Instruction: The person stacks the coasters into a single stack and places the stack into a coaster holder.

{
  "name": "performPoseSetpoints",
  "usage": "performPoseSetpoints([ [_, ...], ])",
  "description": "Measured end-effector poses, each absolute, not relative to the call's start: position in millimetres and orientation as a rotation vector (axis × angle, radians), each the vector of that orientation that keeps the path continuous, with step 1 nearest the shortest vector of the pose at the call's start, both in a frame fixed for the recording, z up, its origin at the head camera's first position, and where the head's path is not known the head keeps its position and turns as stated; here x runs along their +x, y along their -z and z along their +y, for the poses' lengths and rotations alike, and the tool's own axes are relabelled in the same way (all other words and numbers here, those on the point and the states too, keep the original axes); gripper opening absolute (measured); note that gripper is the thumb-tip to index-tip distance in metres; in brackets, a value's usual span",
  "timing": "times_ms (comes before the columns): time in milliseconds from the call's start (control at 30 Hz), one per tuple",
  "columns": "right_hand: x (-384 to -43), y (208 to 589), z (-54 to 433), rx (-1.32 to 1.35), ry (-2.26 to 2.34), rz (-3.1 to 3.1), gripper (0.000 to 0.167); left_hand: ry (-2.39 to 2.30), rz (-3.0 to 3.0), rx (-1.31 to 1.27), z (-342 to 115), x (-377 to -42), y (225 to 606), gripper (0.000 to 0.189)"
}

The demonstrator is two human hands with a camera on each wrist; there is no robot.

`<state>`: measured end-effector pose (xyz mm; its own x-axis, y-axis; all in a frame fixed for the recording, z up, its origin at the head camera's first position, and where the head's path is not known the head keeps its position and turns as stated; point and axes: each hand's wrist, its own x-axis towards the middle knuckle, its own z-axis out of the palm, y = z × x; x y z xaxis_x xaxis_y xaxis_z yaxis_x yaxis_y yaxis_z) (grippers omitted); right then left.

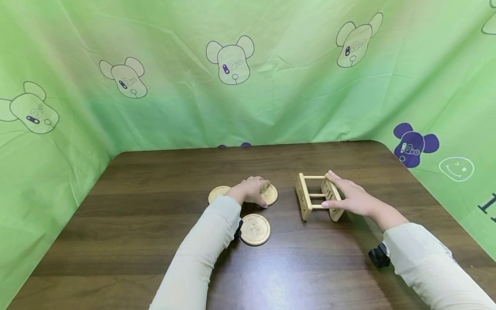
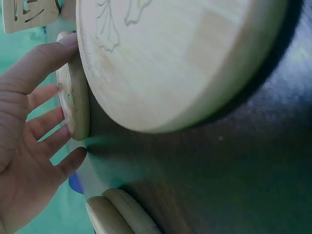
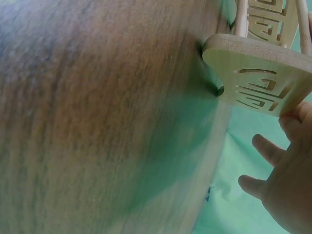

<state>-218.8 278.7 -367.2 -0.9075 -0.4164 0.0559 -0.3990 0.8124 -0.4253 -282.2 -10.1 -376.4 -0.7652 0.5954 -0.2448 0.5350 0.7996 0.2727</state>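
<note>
My left hand [image 1: 252,190] reaches over a round wooden coaster [image 1: 270,196]; its thumb and fingers are spread about the rim, and the coaster looks flat on the table. In the left wrist view that coaster [image 2: 73,107] is seen edge-on beside the fingers [image 2: 48,119]. My right hand [image 1: 354,198] holds the right side panel of a wooden coaster rack [image 1: 304,200], with thumb and forefinger on the panel. Its other fingers [image 3: 267,150] stand free. Cut-out patterns mark the rack's panel [image 3: 263,80], and rods join the two sides.
Nearer me lies a coaster with a leaf-like engraving [image 1: 255,230]. Another coaster [image 1: 218,193] lies left of my left hand, partly hidden by the arm; the left wrist view shows two stacked discs [image 2: 114,214]. A green printed curtain [image 1: 271,107] hangs behind the brown table [image 1: 155,206].
</note>
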Motion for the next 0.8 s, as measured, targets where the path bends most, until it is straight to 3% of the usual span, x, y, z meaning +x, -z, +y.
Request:
performPoseSetpoints([
  [800,-218,367,279,-0.648,0.682,2.948,0.085,-0.184,2.738,1.098,-16,-279,365,0.073],
])
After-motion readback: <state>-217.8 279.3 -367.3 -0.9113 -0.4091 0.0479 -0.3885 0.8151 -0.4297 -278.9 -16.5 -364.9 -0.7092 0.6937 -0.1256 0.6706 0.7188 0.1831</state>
